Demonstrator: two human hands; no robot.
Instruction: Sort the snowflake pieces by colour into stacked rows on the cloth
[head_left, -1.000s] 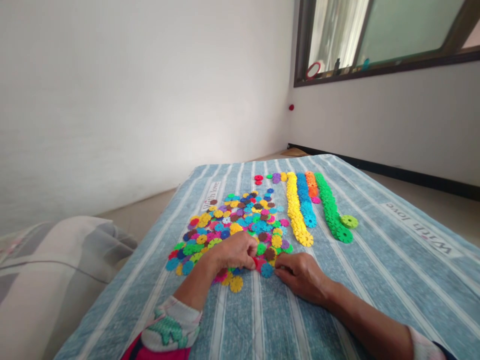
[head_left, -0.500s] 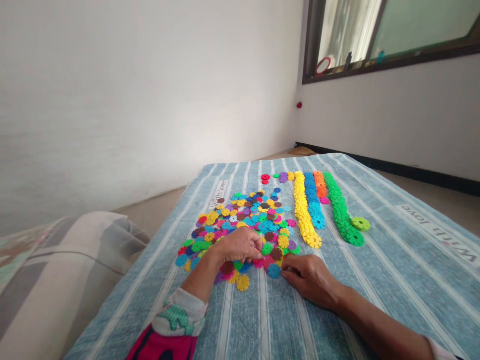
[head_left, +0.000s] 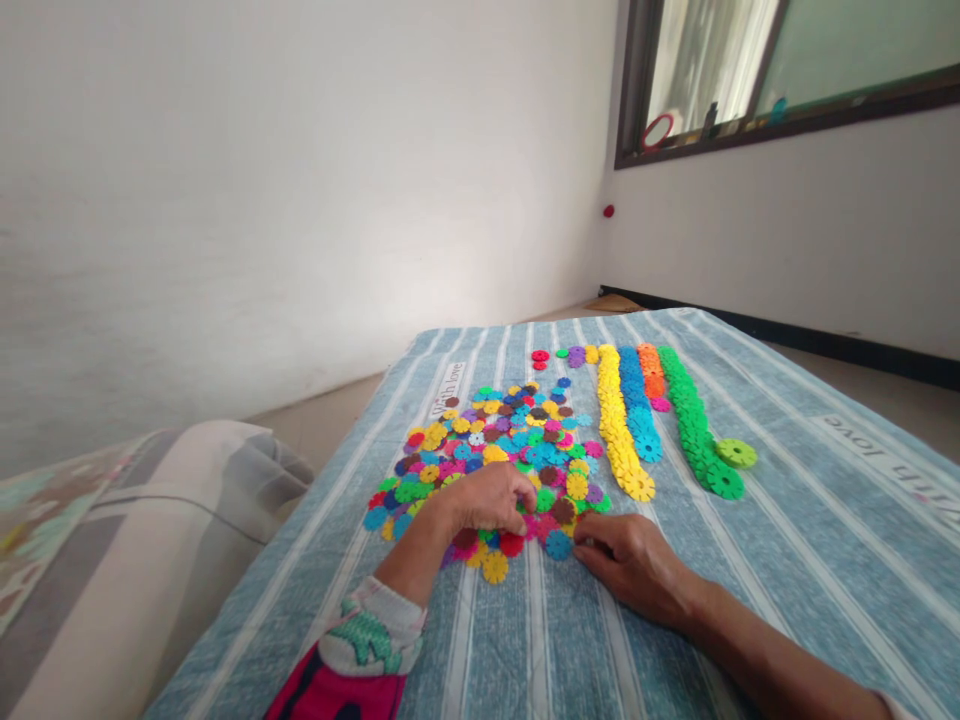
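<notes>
From my head camera, the room and mattress sit further right in the frame than a moment ago, while both my hands remain down at the near edge of the plastic discs (head_left: 487, 440).

My left hand (head_left: 487, 498) is curled over that loose, many-coloured pile, its fingertips (head_left: 521, 515) pressing in among the discs. A red disc (head_left: 512, 544) lies just below them. My right hand (head_left: 637, 565) is half curled on the mattress (head_left: 825, 570), its fingertips (head_left: 581, 552) just beside a blue disc (head_left: 558, 545). The hands are near each other, with only a few discs between them. I cannot tell whether either hand is gripping a disc, because my fingers hide what is under them.

Ahead and to the right of my right hand lie a yellow row (head_left: 619, 430), a blue row (head_left: 637, 410), a short orange row (head_left: 651, 372) and a green row (head_left: 694, 430). A green disc (head_left: 736, 453) sits at the near end of the green row, touching it. To the left of my left hand is a bolster (head_left: 172, 530).
</notes>
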